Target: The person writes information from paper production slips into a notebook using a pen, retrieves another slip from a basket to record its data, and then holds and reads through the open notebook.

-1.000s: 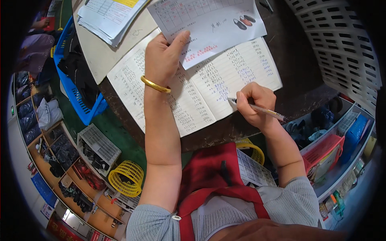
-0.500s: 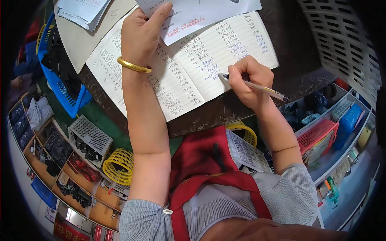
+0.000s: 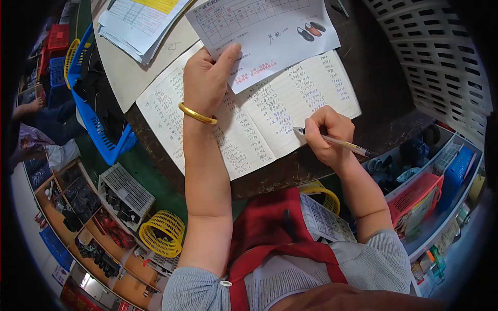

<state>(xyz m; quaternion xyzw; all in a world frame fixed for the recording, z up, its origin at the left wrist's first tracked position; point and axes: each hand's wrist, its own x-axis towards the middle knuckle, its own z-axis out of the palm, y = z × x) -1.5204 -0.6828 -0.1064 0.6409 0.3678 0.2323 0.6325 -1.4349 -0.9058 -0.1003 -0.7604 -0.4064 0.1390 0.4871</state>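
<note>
An open lined notebook (image 3: pixel 258 129) lies on the dark table, both pages covered with handwritten columns in black and blue ink. My left hand (image 3: pixel 208 78), with a gold bangle at its wrist, grips a white printed sheet (image 3: pixel 282 59) by its lower left edge, thumb on top. The sheet bears a table and small shoe pictures, and covers the upper part of the notebook. In my right hand (image 3: pixel 332 132) is a clear-barrelled pen (image 3: pixel 346 144), its tip at the blue writing low on the right page.
Stacked papers (image 3: pixel 137 31) lie on a beige board (image 3: pixel 127 78) at the far left. A blue crate (image 3: pixel 122 145) adjoins the table's left edge; a grey perforated basket (image 3: pixel 441 57) stands right. Below are yellow baskets (image 3: pixel 162 233) and shelving (image 3: pixel 98 228). Another person's arm (image 3: pixel 28 109) shows far left.
The view has shifted, so the table sits lower and more of the sheet shows. My right hand and pen tip are slightly farther right on the page. My left hand keeps its grip.
</note>
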